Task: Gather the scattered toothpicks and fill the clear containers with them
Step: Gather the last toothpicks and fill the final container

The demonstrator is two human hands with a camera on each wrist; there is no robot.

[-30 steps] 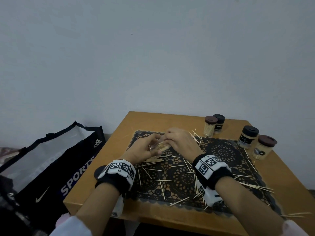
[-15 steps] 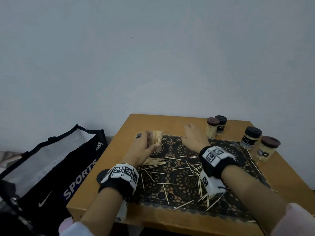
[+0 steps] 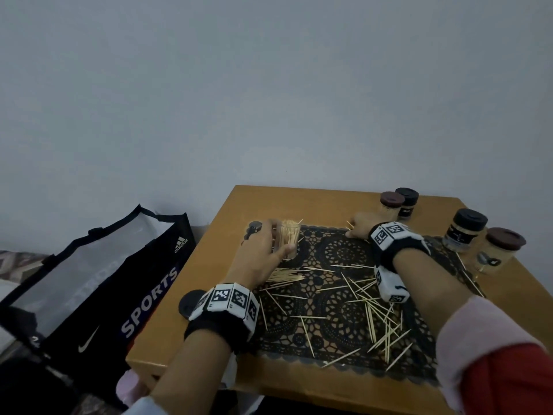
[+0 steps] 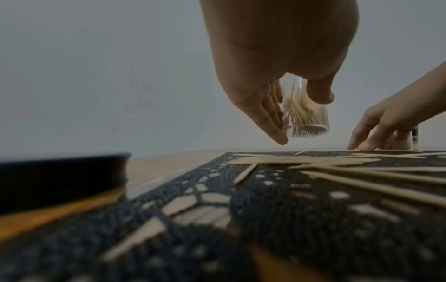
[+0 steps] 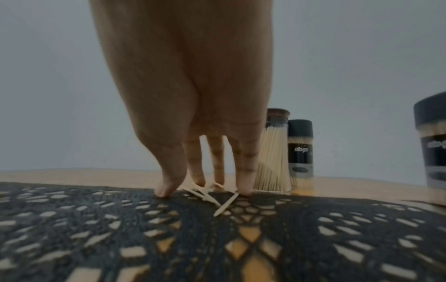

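Clear plastic, round and open at the top, the small container sits in the grip of the left hand, thumb on one side and fingers curled round the other; pale wooden toothpicks stand packed inside it, their tips poking above the rim. In the left wrist view the container hangs lifted above the black lace placemat, tilted, with the left hand clamped around its wall.

Across from it, the right hand reaches to the far edge of the placemat. Its fingers are straight and spread, tips pressed down on the mat among a few loose toothpicks; nothing is pinched that can be made out.

Between and nearer than both hands, scattered toothpicks lie across the mat, with a tidier bundle of toothpicks just behind the left palm. A black round lid rests on the tan wooden table beside the left wrist, and another small dark cap lies just beyond the left fingers.

Past the right fingertips stand two capped jars of toothpicks, a brown-lidded jar and a black-lidded jar. Further right of that hand stand two wider jars, one black-capped jar and one brown-capped jar. Left of the left arm, on the floor, sits a black sports bag.
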